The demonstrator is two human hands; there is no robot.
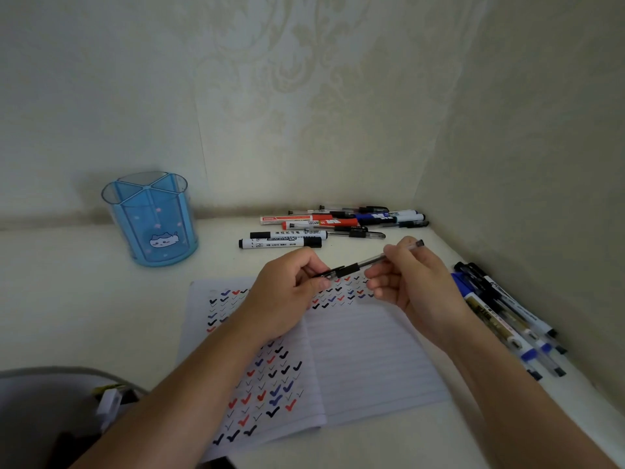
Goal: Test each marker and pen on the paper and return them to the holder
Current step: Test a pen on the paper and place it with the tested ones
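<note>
Item: clear black-ink pen (370, 260), held level between both hands above the lined paper (368, 360). Left hand (287, 292) fingers (323, 284) pinched its black cap end; right hand (411, 279) fingers closed round the barrel. Blue holder (152, 221) stood well left of the fingers, on the surface (84, 316).

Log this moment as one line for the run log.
both hands: left hand and right hand hold clear black-capped gel pen over lined check-marked notebook | blue translucent holder: looks empty

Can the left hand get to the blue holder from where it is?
Probably yes: bare table lies between the left hand and the blue holder, but the hand is gripping the pen cap end.
</note>
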